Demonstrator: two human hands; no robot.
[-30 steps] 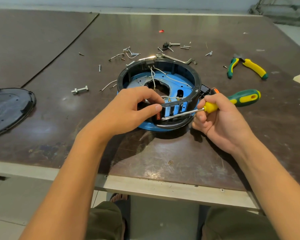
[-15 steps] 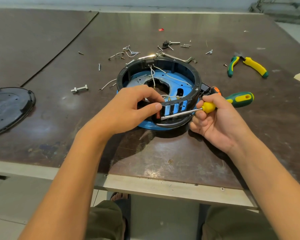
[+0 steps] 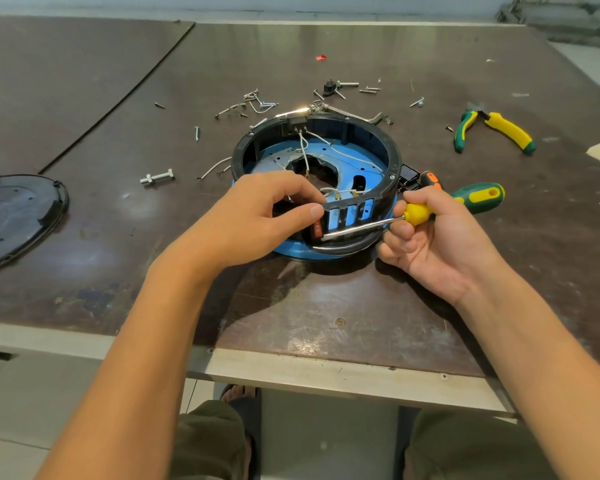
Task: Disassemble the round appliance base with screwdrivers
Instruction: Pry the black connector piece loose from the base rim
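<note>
The base [image 3: 394,161] sits in the middle of the table [image 3: 326,306]. Inside its black ring are a blue plate [image 3: 368,161] and white wires [image 3: 303,147]. The left hand [image 3: 253,220] pinches the near rim. The right hand [image 3: 437,244] grips a screwdriver [image 3: 478,199]. Its tip is at the near wall by a red tag [image 3: 316,232] too small to read. Screws [image 3: 257,103] lie beyond, pliers [image 3: 499,128] far right, a lid [image 3: 14,216] left.

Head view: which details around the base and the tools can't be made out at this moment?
All in the head view:
Tip of the screwdriver: too small to tell what it engages on the base.
Near-left rim of the base: hidden under the left hand.
The orange-handled tool: mostly hidden behind the right hand.
The black cover: cut off by the left edge.
The far screws: too small to tell head types.
</note>
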